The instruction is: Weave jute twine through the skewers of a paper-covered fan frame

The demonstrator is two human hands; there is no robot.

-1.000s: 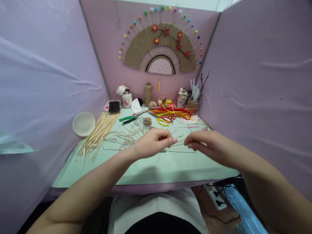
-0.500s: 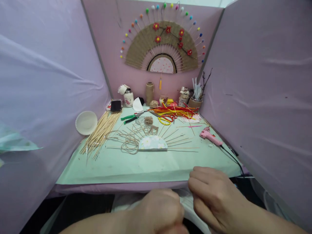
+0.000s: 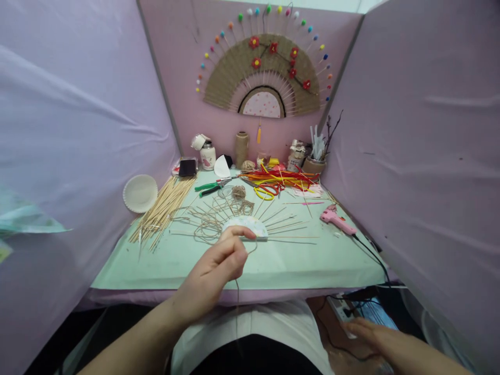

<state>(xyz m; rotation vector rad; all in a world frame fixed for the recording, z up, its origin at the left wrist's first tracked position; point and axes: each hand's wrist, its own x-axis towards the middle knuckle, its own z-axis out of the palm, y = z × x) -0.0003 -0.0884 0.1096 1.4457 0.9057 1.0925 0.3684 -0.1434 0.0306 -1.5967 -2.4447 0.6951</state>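
My left hand (image 3: 219, 263) is raised over the front of the table, fingers curled and pinched on a thin piece of twine (image 3: 237, 297). The twine loops by the index finger and hangs down over my lap. Behind it lies a half-round floral fan base (image 3: 252, 225) with thin sticks fanning out, partly hidden by the hand. A loose tangle of twine (image 3: 209, 224) and a small twine ball (image 3: 238, 192) are beside and behind the base. My right hand (image 3: 375, 336) is low at the right, below the table edge, with fingers stretched out near a power strip (image 3: 339, 307); no held thing shows.
Bamboo sticks (image 3: 167, 208) and a white plate (image 3: 140, 194) lie left. Green-handled pliers (image 3: 209, 186), yellow-and-red scissors (image 3: 264, 194) and coloured pipe cleaners (image 3: 289, 179) lie behind. A pink glue gun (image 3: 338, 221) trails its cord at right. A finished fan (image 3: 234, 67) hangs behind.
My left hand has risen forward over the table, and twine now shows in it. My right hand has dropped down and to the right, its fist now opened out.
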